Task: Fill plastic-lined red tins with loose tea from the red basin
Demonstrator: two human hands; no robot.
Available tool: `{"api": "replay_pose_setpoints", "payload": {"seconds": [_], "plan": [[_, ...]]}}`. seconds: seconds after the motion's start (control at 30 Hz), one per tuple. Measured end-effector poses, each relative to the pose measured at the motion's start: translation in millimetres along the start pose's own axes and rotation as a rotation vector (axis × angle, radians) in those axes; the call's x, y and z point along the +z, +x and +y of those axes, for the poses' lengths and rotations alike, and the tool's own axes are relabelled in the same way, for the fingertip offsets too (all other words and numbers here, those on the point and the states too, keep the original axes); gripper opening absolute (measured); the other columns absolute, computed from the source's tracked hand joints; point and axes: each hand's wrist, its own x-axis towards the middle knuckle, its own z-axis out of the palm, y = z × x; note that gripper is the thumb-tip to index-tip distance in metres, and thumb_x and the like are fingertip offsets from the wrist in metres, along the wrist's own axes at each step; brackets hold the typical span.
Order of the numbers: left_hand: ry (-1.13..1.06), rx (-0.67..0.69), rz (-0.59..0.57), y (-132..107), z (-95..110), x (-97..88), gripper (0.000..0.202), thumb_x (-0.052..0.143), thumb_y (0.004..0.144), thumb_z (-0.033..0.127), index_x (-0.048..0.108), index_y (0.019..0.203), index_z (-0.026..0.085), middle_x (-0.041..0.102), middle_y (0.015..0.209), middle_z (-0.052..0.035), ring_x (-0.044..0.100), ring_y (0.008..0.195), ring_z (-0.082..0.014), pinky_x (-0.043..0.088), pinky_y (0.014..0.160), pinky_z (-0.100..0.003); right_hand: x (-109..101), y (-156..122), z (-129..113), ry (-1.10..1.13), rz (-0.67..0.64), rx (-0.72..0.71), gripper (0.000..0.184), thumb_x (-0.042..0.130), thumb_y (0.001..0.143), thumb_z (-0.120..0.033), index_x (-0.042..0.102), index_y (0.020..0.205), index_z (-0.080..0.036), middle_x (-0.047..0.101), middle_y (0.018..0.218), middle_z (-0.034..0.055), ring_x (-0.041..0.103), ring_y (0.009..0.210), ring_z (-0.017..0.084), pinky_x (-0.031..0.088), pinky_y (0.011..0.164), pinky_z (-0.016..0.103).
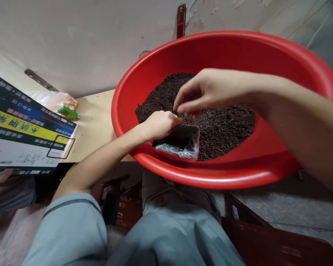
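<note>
Left hand [164, 123] closed over the far-left edge of a plastic-lined container [178, 144], which sits inside the red basin [211, 181], against its near wall. Right hand [201, 94] hangs over the basin's middle, fingers curled, thumb narrow to them; from where I stand, cannot tell whether anything is pinched. Container lies toward the basin's near rim from the right fingertips, long axis seemingly along that rim; left hand nearer, touching it. Dark, slender grains [224, 129] heaped in the basin, beyond and right of the container. Left of the basin: tabletop [96, 114], small green box [69, 113], large printed carton [30, 129].
</note>
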Motion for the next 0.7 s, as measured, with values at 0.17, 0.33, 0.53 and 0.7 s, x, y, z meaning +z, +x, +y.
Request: {"api": "replay_pose_setpoints", "payload": {"seconds": [0.17,0.33,0.53,0.7], "plan": [[0.046,-0.004,0.053,-6.9,-30.4,-25.6,0.026,0.058,0.078,0.008,0.075,0.093,0.021,0.076,0.09,-0.0043,0.072,0.093,-0.0224,0.051,0.081,-0.03,-5.8,5.3,57.8,-0.057,0.387,0.204,0.033,0.061,0.102,-0.039,0.078,0.118,-0.015,0.078,0.094,0.0107,0.072,0.089,0.022,0.054,0.087,0.041],[0.176,-0.112,0.104,-18.2,-73.4,-75.2,0.019,0.055,0.079,0.013,0.071,0.085,0.02,0.07,0.081,-0.0026,0.066,0.085,-0.0191,0.047,0.081,-0.029,15.5,24.4,98.5,-0.321,0.167,0.223,0.03,0.07,0.092,-0.046,0.082,0.111,-0.025,0.08,0.097,0.0057,0.073,0.099,0.029,0.055,0.092,0.043],[0.217,0.023,-0.062,-4.9,-66.9,-81.5,0.017,0.055,0.087,0.019,0.072,0.085,0.021,0.07,0.084,-0.003,0.064,0.08,-0.0176,0.044,0.076,-0.028,29.3,32.0,86.7,-0.352,0.038,0.173,0.033,0.07,0.091,-0.047,0.081,0.116,-0.029,0.081,0.097,0.0035,0.073,0.098,0.027,0.053,0.088,0.04],[0.128,0.157,-0.158,14.9,-49.6,-41.3,0.025,0.052,0.089,0.013,0.074,0.085,0.023,0.076,0.093,-0.0042,0.068,0.093,-0.0195,0.048,0.083,-0.029,23.7,26.9,94.1,-0.326,0.092,0.206,0.031,0.073,0.089,-0.046,0.082,0.113,-0.03,0.08,0.097,0.0041,0.072,0.102,0.029,0.052,0.092,0.042]]}}
